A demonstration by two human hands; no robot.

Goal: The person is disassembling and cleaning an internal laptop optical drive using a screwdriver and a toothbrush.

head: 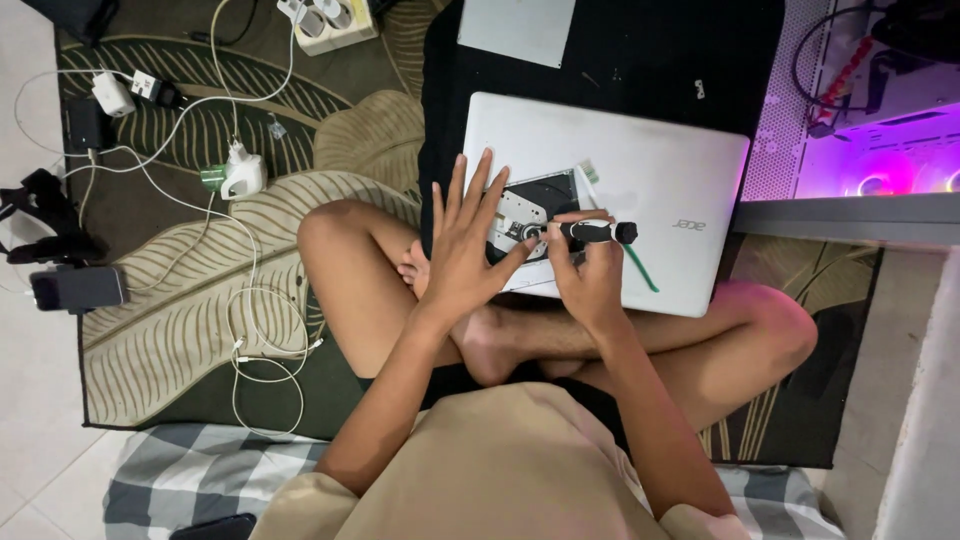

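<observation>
Right hand (590,275) is closed around a black-handled screwdriver (592,232). Its long axis runs 3-to-9 o'clock, nearly level, butt end at 3, tip at 9. The tip meets a small grey optical drive (528,207) at the drive's 4 o'clock corner; the exact contact point is hidden by fingers.

Left hand (462,255) is flat, fingers spread and pointing to 12–1 o'clock, gripping nothing. Its fingertips rest on or just over the drive's 9 o'clock edge; can't tell whether it is pressing. So the drive sits between the two hands, at 12–1 o'clock from the left palm and 10–11 o'clock from the right fist. The right hand is the one on the tool; the left is nearer the drive body.

The drive lies on a closed white laptop (640,190), which rests on a black mat (640,50) and the person's crossed legs. A green pry tool (641,270) lies on the lid at 5 o'clock from the screwdriver butt.

Room: leaf-pattern rug (180,320) at 9 o'clock with white cables (255,300), a charger (242,175) and a phone (78,288). A PC case with purple lighting (880,150) stands at 2 o'clock.
</observation>
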